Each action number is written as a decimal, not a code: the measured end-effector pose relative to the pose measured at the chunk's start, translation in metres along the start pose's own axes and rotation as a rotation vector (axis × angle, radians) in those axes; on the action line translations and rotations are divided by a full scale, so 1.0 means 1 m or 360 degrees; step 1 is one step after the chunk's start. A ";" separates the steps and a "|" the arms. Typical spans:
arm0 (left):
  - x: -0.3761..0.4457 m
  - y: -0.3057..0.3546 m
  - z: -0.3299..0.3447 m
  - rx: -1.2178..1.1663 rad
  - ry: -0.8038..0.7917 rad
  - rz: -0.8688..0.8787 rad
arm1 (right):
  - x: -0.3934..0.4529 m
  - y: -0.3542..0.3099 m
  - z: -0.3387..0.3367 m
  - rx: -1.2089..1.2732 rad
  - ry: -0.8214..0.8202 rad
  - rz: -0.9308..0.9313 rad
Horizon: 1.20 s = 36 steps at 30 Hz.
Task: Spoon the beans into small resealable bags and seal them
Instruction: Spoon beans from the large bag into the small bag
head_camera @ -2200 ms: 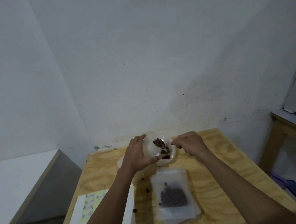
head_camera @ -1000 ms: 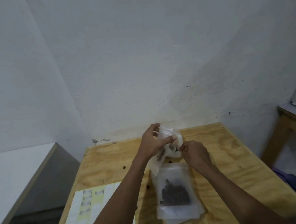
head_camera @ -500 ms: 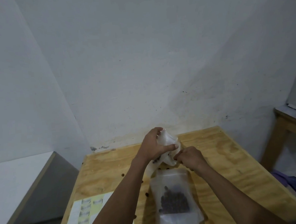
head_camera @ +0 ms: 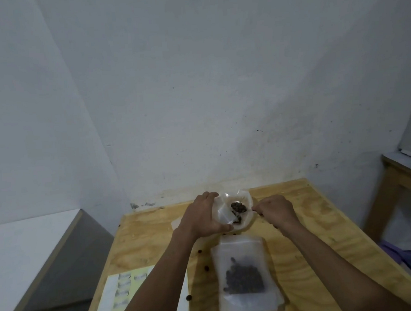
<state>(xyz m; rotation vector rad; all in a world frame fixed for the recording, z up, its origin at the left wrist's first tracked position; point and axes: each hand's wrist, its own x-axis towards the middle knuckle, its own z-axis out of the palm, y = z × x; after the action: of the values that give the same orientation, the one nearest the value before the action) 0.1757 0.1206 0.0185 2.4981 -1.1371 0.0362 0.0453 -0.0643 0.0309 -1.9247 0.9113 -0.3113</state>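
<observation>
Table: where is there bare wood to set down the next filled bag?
Bare wood right of the filled bag, under the right forearm, and at the back-left corner of the table. Crowded: sheet front-left, loose beans beside the bag.

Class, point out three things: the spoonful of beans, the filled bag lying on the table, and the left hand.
spoonful of beans [head_camera: 239, 206], head view, middle of the dark heap.
filled bag [head_camera: 239, 251], head view, clear upper part.
left hand [head_camera: 203, 218], head view, back of hand.
</observation>
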 end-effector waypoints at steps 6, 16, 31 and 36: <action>-0.007 0.003 -0.002 0.0004 0.0089 -0.0022 | -0.006 -0.016 -0.012 -0.0008 0.0024 -0.0194; -0.009 0.001 -0.007 -0.0253 0.0236 -0.0188 | -0.032 -0.038 -0.006 -0.0682 0.0295 -0.0585; 0.019 0.043 0.000 -0.1397 0.0187 -0.0244 | -0.028 0.007 0.023 -0.1058 0.0151 -0.0517; 0.034 0.049 -0.002 -0.1567 0.0209 -0.0262 | -0.021 0.004 0.024 -0.0904 0.0110 -0.0411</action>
<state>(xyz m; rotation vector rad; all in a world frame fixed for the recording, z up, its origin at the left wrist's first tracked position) 0.1627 0.0674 0.0433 1.6551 -0.6420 -0.3211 0.0426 -0.0349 0.0183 -2.5797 0.8544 -0.2907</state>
